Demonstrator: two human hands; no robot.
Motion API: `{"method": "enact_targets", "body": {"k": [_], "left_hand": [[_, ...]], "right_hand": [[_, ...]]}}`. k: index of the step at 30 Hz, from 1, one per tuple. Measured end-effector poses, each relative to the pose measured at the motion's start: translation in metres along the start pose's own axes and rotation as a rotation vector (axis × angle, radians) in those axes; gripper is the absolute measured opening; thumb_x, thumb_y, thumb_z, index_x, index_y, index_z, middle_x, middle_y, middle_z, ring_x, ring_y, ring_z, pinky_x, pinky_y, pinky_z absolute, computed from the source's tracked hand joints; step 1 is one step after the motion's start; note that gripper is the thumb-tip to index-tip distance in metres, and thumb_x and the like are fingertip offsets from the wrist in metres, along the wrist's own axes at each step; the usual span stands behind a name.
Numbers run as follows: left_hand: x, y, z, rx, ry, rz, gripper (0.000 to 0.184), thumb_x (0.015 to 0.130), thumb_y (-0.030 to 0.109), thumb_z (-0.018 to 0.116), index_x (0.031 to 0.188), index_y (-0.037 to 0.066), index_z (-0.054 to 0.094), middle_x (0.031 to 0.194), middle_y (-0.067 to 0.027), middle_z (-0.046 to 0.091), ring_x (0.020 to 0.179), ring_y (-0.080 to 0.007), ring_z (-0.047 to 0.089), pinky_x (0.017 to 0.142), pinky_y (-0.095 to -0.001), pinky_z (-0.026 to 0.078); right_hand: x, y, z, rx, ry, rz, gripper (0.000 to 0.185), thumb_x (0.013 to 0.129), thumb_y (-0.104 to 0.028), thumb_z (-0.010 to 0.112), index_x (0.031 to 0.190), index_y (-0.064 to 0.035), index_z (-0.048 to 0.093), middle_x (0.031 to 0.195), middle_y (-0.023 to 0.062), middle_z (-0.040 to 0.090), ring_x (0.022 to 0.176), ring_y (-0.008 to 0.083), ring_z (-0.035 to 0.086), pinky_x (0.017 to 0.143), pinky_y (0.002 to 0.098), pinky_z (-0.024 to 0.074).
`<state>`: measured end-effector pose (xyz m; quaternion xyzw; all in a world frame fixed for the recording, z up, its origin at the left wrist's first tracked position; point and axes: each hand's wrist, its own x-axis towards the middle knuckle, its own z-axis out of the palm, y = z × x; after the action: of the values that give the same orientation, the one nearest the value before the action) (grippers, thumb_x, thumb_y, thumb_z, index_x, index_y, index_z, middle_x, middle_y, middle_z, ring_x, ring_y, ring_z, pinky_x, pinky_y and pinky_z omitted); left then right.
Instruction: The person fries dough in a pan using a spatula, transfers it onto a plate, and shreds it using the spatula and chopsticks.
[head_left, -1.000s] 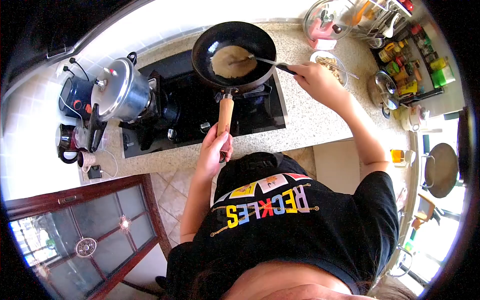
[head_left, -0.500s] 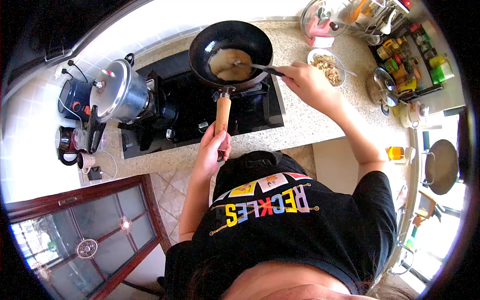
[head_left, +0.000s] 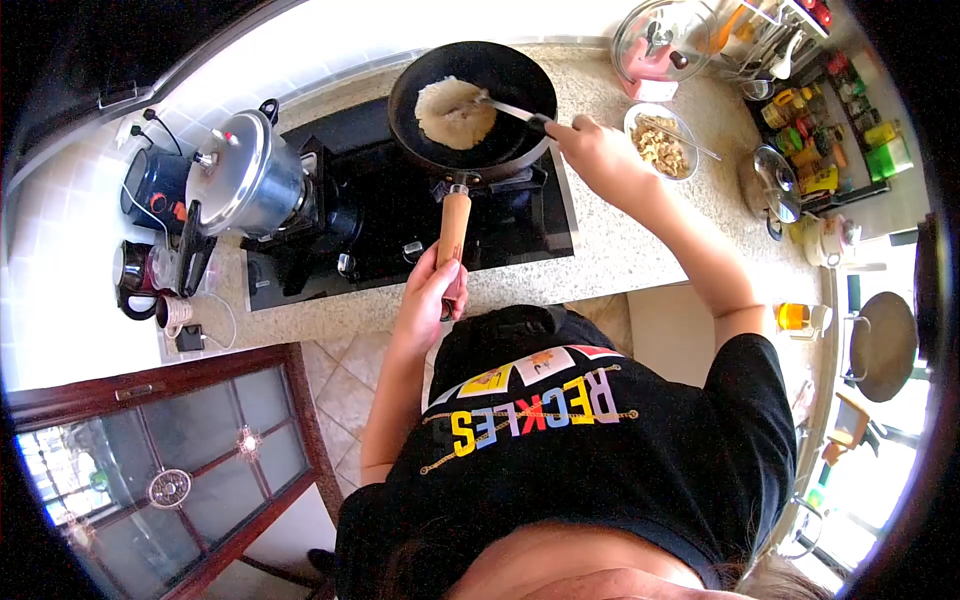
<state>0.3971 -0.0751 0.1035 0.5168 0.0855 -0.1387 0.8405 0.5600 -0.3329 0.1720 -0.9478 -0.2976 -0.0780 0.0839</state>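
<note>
My left hand is wrapped round the wooden handle of a black wok over the stove. A pale round flatbread or pancake lies inside the wok, towards its back left. The metal end of a spatula touches the top of the pancake; my right hand is closed on its black handle. Just right of the wok, a white bowl holds chopped food, with a utensil resting across it.
A pressure cooker stands on the left burner. A glass lid leans at the back right beside a utensil rack. A lidded pot and spice jars are at the right. A brown-framed glass door is at lower left.
The pancake has moved up and back in the wok, and its outline now shows more clearly. My right hand and the spatula have shifted slightly. My left hand keeps its hold.
</note>
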Motion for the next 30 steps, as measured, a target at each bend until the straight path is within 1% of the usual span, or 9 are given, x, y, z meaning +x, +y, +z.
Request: {"method": "enact_targets", "body": {"k": [1, 7, 11, 15, 17, 18, 20, 22, 30], "left_hand": [[0.000, 0.000, 0.000, -0.002, 0.004, -0.002, 0.027, 0.096, 0.020, 0.047, 0.119, 0.005, 0.047, 0.079, -0.0052, 0.056, 0.050, -0.0111, 0.050, 0.040, -0.0230, 0.037], [0.001, -0.002, -0.001, 0.006, 0.011, -0.008, 0.028, 0.096, 0.020, 0.046, 0.120, 0.005, 0.046, 0.078, -0.0051, 0.055, 0.050, -0.0108, 0.050, 0.040, -0.0231, 0.037], [0.001, 0.000, 0.000, 0.032, 0.019, -0.021, 0.029, 0.096, 0.020, 0.046, 0.121, 0.004, 0.045, 0.078, -0.0048, 0.055, 0.050, -0.0108, 0.049, 0.040, -0.0230, 0.037], [0.001, 0.001, 0.000, 0.010, 0.008, -0.025, 0.028, 0.096, 0.019, 0.045, 0.121, 0.004, 0.045, 0.077, -0.0045, 0.055, 0.050, -0.0105, 0.050, 0.041, -0.0229, 0.037], [0.000, 0.004, 0.001, 0.000, 0.004, -0.047, 0.040, 0.096, 0.018, 0.048, 0.133, 0.005, 0.040, 0.076, -0.0019, 0.055, 0.053, -0.0097, 0.051, 0.043, -0.0228, 0.040], [0.001, 0.003, 0.001, 0.002, 0.001, -0.048, 0.040, 0.096, 0.018, 0.048, 0.133, 0.005, 0.040, 0.076, -0.0019, 0.055, 0.053, -0.0097, 0.051, 0.043, -0.0228, 0.040], [0.000, 0.001, 0.001, 0.017, -0.003, -0.011, 0.027, 0.097, 0.018, 0.044, 0.120, 0.005, 0.045, 0.078, -0.0041, 0.055, 0.052, -0.0098, 0.050, 0.041, -0.0230, 0.037], [-0.001, 0.003, 0.002, 0.035, 0.006, -0.022, 0.026, 0.097, 0.018, 0.044, 0.119, 0.005, 0.046, 0.078, -0.0041, 0.055, 0.051, -0.0098, 0.050, 0.041, -0.0232, 0.037], [-0.001, 0.001, 0.001, 0.016, 0.009, -0.010, 0.029, 0.097, 0.018, 0.045, 0.122, 0.004, 0.044, 0.079, -0.0053, 0.055, 0.051, -0.0105, 0.049, 0.041, -0.0230, 0.037]], "right_hand": [[-0.007, -0.004, -0.007, -0.008, -0.068, 0.008, 0.030, 0.089, -0.016, 0.055, 0.118, -0.0079, 0.057, 0.087, 0.0160, 0.059, 0.075, 0.0365, 0.064, 0.068, 0.0428, 0.0537], [-0.043, -0.014, -0.101, 0.176, -0.056, 0.023, 0.020, 0.085, -0.007, 0.058, 0.102, -0.0020, 0.067, 0.078, 0.0176, 0.060, 0.072, 0.0345, 0.061, 0.065, 0.0423, 0.0485], [-0.050, -0.013, -0.108, 0.125, -0.044, -0.025, 0.023, 0.083, -0.006, 0.059, 0.105, -0.0020, 0.065, 0.079, 0.0167, 0.060, 0.073, 0.0340, 0.060, 0.067, 0.0414, 0.0477], [-0.042, -0.015, -0.079, 0.152, -0.054, -0.032, 0.022, 0.084, -0.008, 0.060, 0.104, -0.0026, 0.066, 0.080, 0.0165, 0.060, 0.074, 0.0344, 0.061, 0.069, 0.0420, 0.0486], [-0.035, -0.019, -0.058, 0.138, -0.005, 0.006, 0.022, 0.086, -0.011, 0.059, 0.106, -0.0032, 0.065, 0.081, 0.0173, 0.060, 0.075, 0.0355, 0.061, 0.069, 0.0425, 0.0494], [-0.027, -0.022, -0.045, 0.160, 0.035, 0.003, 0.021, 0.086, -0.012, 0.058, 0.105, -0.0045, 0.065, 0.080, 0.0183, 0.060, 0.075, 0.0363, 0.062, 0.068, 0.0432, 0.0511], [-0.009, -0.015, -0.019, 0.186, 0.075, 0.005, 0.021, 0.086, -0.013, 0.056, 0.103, -0.0058, 0.065, 0.079, 0.0192, 0.061, 0.074, 0.0371, 0.063, 0.068, 0.0439, 0.0527], [0.007, -0.006, 0.002, 0.293, 0.218, 0.003, 0.023, 0.086, -0.014, 0.057, 0.107, -0.0047, 0.064, 0.080, 0.0200, 0.061, 0.074, 0.0383, 0.063, 0.067, 0.0441, 0.0527], [0.006, 0.002, 0.005, 0.183, 0.170, -0.004, 0.030, 0.087, -0.012, 0.056, 0.116, -0.0069, 0.059, 0.085, 0.0193, 0.060, 0.080, 0.0369, 0.064, 0.071, 0.0428, 0.0528]]}}
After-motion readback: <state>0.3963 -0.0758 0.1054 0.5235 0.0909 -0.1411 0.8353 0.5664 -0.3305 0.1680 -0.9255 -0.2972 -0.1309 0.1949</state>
